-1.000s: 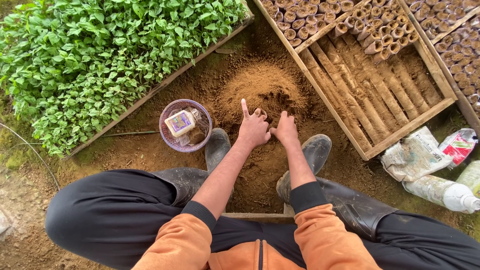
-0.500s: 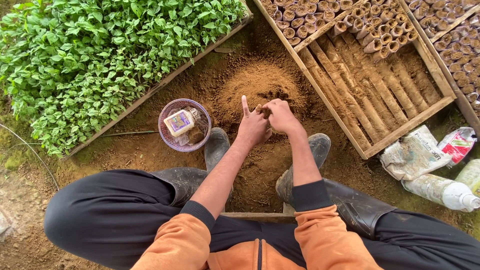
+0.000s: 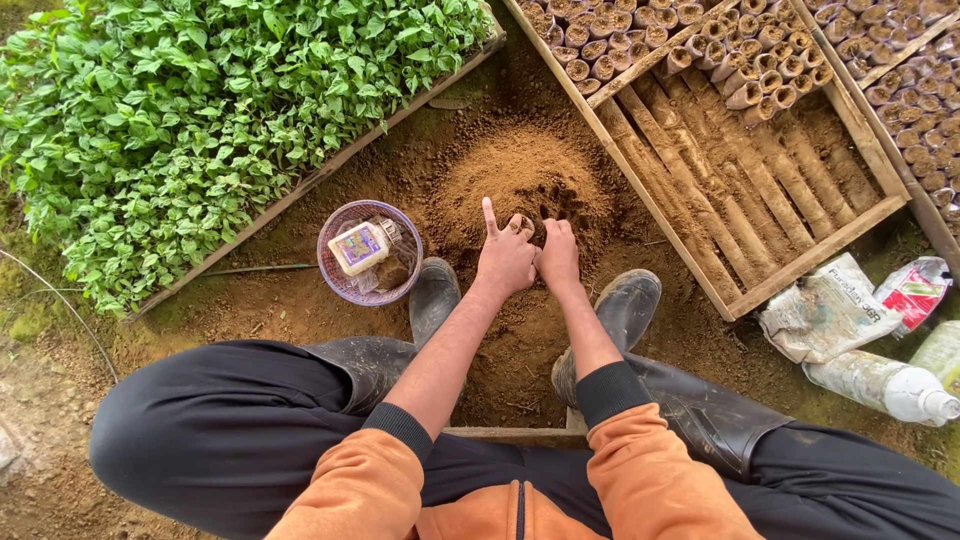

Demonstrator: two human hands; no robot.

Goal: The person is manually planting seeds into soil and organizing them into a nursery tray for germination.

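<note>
Broadly, a bed of leafy green seedlings point(image 3: 200, 120) fills the upper left, and a slatted wooden tray point(image 3: 850, 225) lies at the upper right. Its far rows are already packed with small soil-filled tubes point(image 3: 700, 40), standing upright and close together, while most of the near part shows bare slats, so by my reckoning much filling is left. Between them rises a mound of loose, crumbly brown soil point(image 3: 520, 160). Just left of it stands a round purple mesh basket point(image 3: 345, 285) holding a small box. At the near edge of the mound the left hand point(image 3: 505, 255) is loosely curled, forefinger up, and the right hand point(image 3: 558, 255) touches it with fingers pressed into the soil; what they grip, I cannot tell
</note>
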